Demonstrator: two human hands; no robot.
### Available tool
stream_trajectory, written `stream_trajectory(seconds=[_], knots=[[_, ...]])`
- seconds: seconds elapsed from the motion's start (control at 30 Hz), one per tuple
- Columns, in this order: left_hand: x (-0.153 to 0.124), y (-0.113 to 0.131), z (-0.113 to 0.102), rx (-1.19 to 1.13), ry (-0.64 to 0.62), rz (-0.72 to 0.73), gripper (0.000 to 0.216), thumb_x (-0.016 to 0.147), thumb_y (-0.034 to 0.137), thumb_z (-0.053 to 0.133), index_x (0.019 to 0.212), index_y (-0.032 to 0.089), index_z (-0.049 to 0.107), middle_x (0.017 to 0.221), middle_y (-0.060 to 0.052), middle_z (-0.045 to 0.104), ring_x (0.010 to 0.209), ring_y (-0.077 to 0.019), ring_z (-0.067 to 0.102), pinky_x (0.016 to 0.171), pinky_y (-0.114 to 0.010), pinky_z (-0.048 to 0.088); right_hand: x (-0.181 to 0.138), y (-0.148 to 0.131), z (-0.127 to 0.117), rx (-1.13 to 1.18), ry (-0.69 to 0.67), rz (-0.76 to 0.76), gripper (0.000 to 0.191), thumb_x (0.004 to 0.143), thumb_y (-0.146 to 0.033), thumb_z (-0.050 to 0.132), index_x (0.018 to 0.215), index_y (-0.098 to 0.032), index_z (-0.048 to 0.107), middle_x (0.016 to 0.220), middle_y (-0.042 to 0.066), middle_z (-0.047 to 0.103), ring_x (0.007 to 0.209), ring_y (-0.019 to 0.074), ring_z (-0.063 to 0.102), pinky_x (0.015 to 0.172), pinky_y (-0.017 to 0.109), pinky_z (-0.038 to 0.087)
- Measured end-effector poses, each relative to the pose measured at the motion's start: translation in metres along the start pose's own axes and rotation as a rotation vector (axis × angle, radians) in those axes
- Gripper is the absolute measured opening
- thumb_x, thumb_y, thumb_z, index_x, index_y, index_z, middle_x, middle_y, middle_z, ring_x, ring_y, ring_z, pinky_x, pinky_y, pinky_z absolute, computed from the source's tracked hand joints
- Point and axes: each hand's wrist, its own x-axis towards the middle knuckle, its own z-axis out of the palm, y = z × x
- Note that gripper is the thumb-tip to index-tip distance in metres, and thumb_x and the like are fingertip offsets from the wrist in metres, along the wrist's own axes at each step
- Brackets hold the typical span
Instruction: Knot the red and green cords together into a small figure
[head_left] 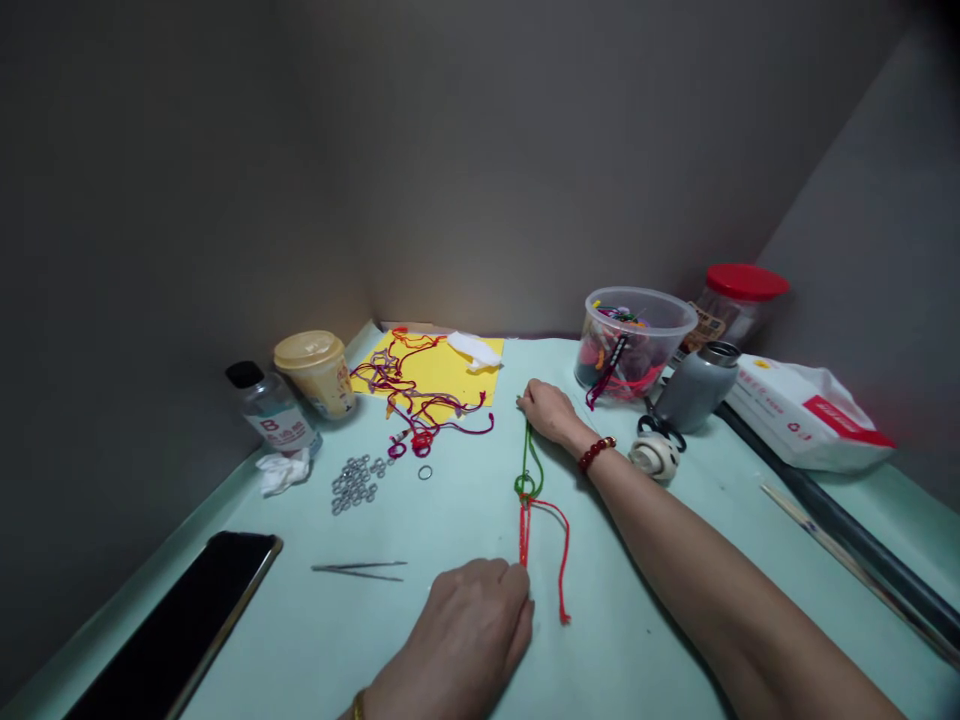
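Note:
Near the front edge, my left hand (476,615) is closed on a red cord (524,530), its fingertips mostly hidden from above. Farther back, my right hand (547,408) is closed on the end of a green cord (535,455). Between the hands the two cords meet at a looped green knot (527,486), and both run fairly straight there. A loose red tail curves off to the right and ends in a small knot on the table. Left of the cords lie a metal ring (425,472) and a pair of tweezers (360,571).
Small metal rings (356,484) lie in a pile at left, near a phone (180,625), a bottle (274,410) and a lidded cup (315,372). Knotted cords rest on yellow paper (442,375). At right stand a plastic tub (637,340), grey flask (699,388), scissors (660,432) and tissue pack (810,410).

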Motion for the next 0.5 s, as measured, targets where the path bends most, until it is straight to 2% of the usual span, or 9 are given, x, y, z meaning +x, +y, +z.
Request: stream_trajectory(seconds=[0.2, 0.3, 0.4, 0.5], knots=[[-0.002, -0.002, 0.006, -0.011, 0.069, 0.011, 0.019, 0.095, 0.019, 0.039, 0.086, 0.02, 0.056, 0.088, -0.003, 0.065, 0.079, -0.0198, 0.06, 0.069, -0.031, 0.042, -0.009, 0.007, -0.03, 0.005, 0.028, -0.017, 0.02, 0.089, -0.036, 0.053, 0.093, -0.02, 0.065, 0.099, 0.006, 0.07, 0.09, 0.0165, 0.061, 0.07, 0.024, 0.038], [-0.002, -0.004, 0.007, -0.006, 0.086, 0.024, 0.018, 0.094, 0.019, 0.041, 0.086, 0.02, 0.057, 0.087, -0.003, 0.066, 0.079, -0.0199, 0.061, 0.069, -0.031, 0.043, -0.016, 0.009, -0.041, -0.034, 0.009, 0.078, 0.035, 0.089, -0.046, 0.05, 0.086, -0.016, 0.068, 0.089, 0.013, 0.071, 0.085, 0.0215, 0.064, 0.067, 0.028, 0.039], [-0.001, -0.004, 0.008, 0.004, 0.098, 0.029, 0.017, 0.094, 0.019, 0.041, 0.087, 0.019, 0.058, 0.087, -0.004, 0.066, 0.081, -0.0198, 0.061, 0.072, -0.03, 0.044, -0.02, 0.003, -0.037, -0.073, -0.047, 0.172, 0.048, 0.079, -0.059, 0.06, 0.075, -0.012, 0.07, 0.082, 0.019, 0.071, 0.081, 0.028, 0.066, 0.064, 0.031, 0.041], [-0.001, -0.004, 0.008, 0.015, 0.096, 0.036, 0.018, 0.094, 0.018, 0.041, 0.089, 0.018, 0.058, 0.088, -0.004, 0.066, 0.083, -0.0201, 0.062, 0.074, -0.03, 0.045, -0.018, -0.01, -0.023, -0.077, -0.067, 0.199, 0.047, 0.072, -0.058, 0.069, 0.082, -0.011, 0.071, 0.092, 0.022, 0.071, 0.086, 0.03, 0.067, 0.064, 0.032, 0.043]])
